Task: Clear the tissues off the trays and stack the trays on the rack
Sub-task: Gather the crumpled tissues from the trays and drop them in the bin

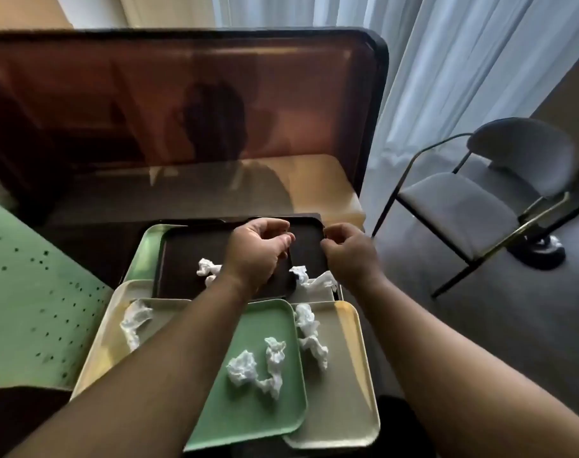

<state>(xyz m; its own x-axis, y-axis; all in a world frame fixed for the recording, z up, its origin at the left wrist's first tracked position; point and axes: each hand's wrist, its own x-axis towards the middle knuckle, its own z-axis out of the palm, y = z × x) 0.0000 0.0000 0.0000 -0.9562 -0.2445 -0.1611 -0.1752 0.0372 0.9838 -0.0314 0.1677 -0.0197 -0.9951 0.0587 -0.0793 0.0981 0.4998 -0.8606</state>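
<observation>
Lying crumpled and white, tissues [270, 365] dot overlapping trays [258, 411].

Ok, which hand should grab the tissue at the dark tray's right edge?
Right, probably. The right hand hovers empty just above that tissue, while the left hand sits over the dark tray, nearer the other tissue. Reaching with the left would mean crossing the right.
</observation>
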